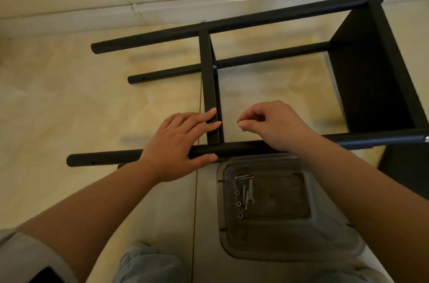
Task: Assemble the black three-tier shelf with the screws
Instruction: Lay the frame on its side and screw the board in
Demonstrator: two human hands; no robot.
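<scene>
Steadying shelf panel (212, 106): left hand (178, 141) | right hand (267, 122) pinching small part

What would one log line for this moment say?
left hand: steadies black middle shelf panel and near black tube leg | right hand: pinches small silver part | clear plastic tray: spare hardware

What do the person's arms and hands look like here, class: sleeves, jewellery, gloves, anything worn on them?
Both hands are bare: no gloves, rings or watch show on the left hand or the right hand. Both forearms are uncovered to the frame edge. On the left arm a grey sleeve sits pushed up near the elbow; no sleeve shows on the right arm. Fingernails look short and unpainted.
</scene>
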